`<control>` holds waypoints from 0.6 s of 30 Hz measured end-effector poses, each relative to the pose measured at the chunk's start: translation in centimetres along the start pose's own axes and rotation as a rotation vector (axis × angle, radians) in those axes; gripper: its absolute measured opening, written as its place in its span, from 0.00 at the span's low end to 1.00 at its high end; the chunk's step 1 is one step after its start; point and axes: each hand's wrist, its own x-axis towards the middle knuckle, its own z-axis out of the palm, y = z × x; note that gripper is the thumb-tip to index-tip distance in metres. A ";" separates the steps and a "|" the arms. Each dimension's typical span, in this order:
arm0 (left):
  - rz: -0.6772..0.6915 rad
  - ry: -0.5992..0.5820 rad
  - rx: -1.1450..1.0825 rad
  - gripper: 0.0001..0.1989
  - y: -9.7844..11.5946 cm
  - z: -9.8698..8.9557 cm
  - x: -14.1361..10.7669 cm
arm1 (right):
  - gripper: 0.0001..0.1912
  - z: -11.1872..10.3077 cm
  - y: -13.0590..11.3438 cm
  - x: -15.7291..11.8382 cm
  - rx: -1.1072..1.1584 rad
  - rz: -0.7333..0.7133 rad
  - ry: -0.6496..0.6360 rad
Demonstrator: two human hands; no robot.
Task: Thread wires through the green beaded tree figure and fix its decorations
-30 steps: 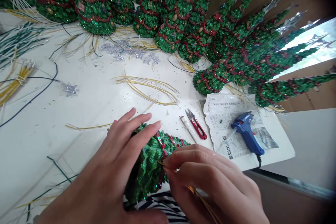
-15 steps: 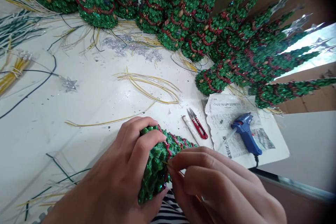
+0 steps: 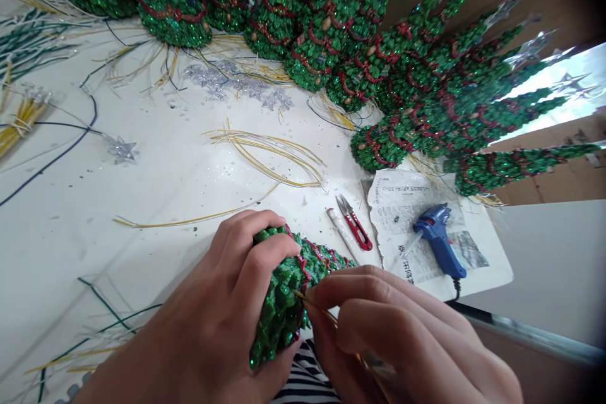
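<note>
Left hand (image 3: pixel 203 293) closes firmly around the wide body of a small glitter tree (image 3: pixel 279 303), fingers curled over its green surface, and holds it tilted just above a striped shirt (image 3: pixel 305 379), with its narrow tip pointing right. Right hand (image 3: pixel 392 334) is narrowly pinched on a gold wire (image 3: pixel 317 309), whose end touches the tree's side near its red garland. Beyond the hands, on a white table (image 3: pixel 95 202), lie a loop of yellow wires (image 3: pixel 265 154), red-handled snips (image 3: pixel 354 224) and a white stick (image 3: pixel 341 235). Just right of the snips, a blue glue gun (image 3: pixel 438 240) rests on newspaper (image 3: pixel 402 208). Finished trees (image 3: pixel 279 19) stand crowded along the far side, several with silver star toppers, and loose silver stars (image 3: pixel 237 85) lie in front of them.
</note>
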 end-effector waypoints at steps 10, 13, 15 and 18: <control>-0.036 -0.030 0.005 0.23 0.1 -0.1 -0.4 | 0.12 0.0 0.0 0.1 0.149 0.066 0.131; -0.027 -0.053 0.059 0.25 -0.3 -0.4 -0.6 | 0.14 -0.8 0.0 -0.6 0.332 0.261 0.195; 0.001 -0.085 0.117 0.32 -0.5 -0.9 -0.7 | 0.15 -1.1 0.1 -1.3 0.472 0.333 0.295; 0.025 -0.028 0.149 0.34 -0.6 -2.1 -1.2 | 0.13 -0.7 0.1 -2.4 0.702 0.392 0.302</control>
